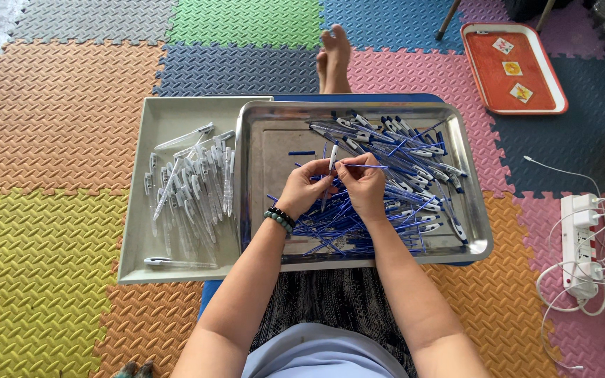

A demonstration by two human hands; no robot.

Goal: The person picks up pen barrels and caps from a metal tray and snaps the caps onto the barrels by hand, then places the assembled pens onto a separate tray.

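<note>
Pen barrel is sitting upright in the left hand, fingers pinching it over the steel tray, so the open end is facing the refill; right hand is pinching a blue refill level, tip meeting the barrel. Loose refills and barrels are crowding the tray's right half, left half mostly bare. Finished pens are lying in the grey tray touching its left edge

Colourful foam floor mats, orange tray, white power strip
</note>
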